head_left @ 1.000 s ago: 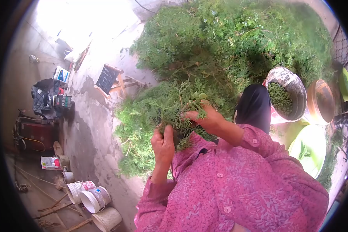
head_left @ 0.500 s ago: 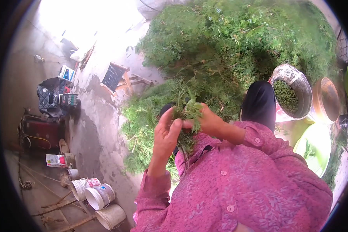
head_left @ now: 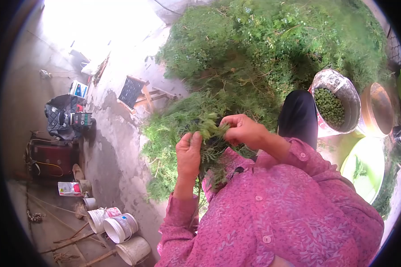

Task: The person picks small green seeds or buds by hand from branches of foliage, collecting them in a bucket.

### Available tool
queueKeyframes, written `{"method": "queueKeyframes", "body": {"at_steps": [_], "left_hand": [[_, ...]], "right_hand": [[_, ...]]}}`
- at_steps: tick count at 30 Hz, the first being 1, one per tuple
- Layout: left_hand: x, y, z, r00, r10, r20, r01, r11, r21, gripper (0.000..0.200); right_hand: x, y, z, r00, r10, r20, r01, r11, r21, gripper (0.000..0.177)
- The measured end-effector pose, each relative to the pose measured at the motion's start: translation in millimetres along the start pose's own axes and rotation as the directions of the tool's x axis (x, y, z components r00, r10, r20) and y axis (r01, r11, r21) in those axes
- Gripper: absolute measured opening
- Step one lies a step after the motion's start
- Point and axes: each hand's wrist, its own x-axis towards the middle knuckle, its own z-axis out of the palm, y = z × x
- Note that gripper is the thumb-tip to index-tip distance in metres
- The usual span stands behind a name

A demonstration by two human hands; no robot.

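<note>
Held in front of my lap is a green evergreen sprig with flat, feathery leaves. My left hand is closed on it, with thumb and fingers pinched near its lower left side. My right hand pinches at the sprig's right edge; whether a berry sits between those fingertips is hidden. More cut foliage hangs below my hands, against the pink patterned shirt. To the right of my knee stands a paint-stained bucket partly filled with small round green berries.
A large heap of evergreen branches spreads ahead and around my legs. On the right are a tan bucket and a light green basin. A small folding stool stands left, with white buckets and a dark red case farther over.
My right hand has drawn back a little up and right, and its fingers now pinch at the sprig's edge. My left hand still grips the sprig. The view has shifted slightly.
</note>
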Motion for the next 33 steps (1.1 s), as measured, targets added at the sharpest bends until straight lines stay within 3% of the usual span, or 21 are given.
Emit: {"method": "queueKeyframes", "body": {"at_steps": [1,3,5,10,17,19,22,25,27,33], "left_hand": [[0.2,-0.5,-1.9,1.000,-0.001,0.000,0.001,1.000,0.002,0.015],[0.3,-2.8,-9.0,0.978,-0.188,-0.090,0.173,0.973,-0.155,0.018],[-2.1,-6.2,-14.2,0.969,-0.240,-0.065,0.229,0.963,-0.144,0.018],[-11.5,-4.7,1.4,0.959,-0.282,0.000,0.280,0.955,-0.101,0.021],[-18.4,-5.7,11.7,0.972,-0.220,0.084,0.229,0.966,-0.116,0.024],[-21.1,0.8,9.1,0.935,-0.328,0.132,0.340,0.937,-0.084,0.023],[-22.3,3.6,7.2,0.911,-0.367,0.189,0.391,0.913,-0.113,0.023],[-22.6,2.1,8.2,0.901,-0.382,0.207,0.413,0.900,-0.137,0.024],[-22.7,1.1,8.7,0.904,-0.370,0.215,0.404,0.903,-0.144,0.023],[-20.8,-1.9,6.6,0.890,-0.382,0.248,0.430,0.886,-0.175,0.022]], "right_hand": [[-0.8,1.1,-4.7,0.990,0.119,0.072,-0.132,0.965,0.228,0.015],[-2.3,-2.2,-10.3,0.989,0.128,0.071,-0.144,0.930,0.337,0.009],[-1.7,-9.2,-17.7,0.997,0.071,0.010,-0.066,0.856,0.513,0.007],[2.4,-16.6,-24.7,0.987,-0.051,-0.155,0.101,0.936,0.337,0.015],[8.4,-20.1,-10.6,0.993,-0.092,-0.071,0.102,0.985,0.140,0.027],[9.8,-15.9,-10.1,0.996,-0.072,-0.056,0.079,0.990,0.119,0.028],[11.7,-6.0,-8.8,0.998,-0.053,0.014,0.051,0.988,0.149,0.033],[12.2,-2.5,-2.8,0.987,-0.160,0.033,0.156,0.982,0.105,0.036],[12.7,-1.7,-3.6,0.958,-0.283,0.051,0.284,0.958,-0.034,0.037],[8.8,-5.6,-5.7,0.961,-0.276,0.027,0.277,0.955,-0.104,0.024]]}}
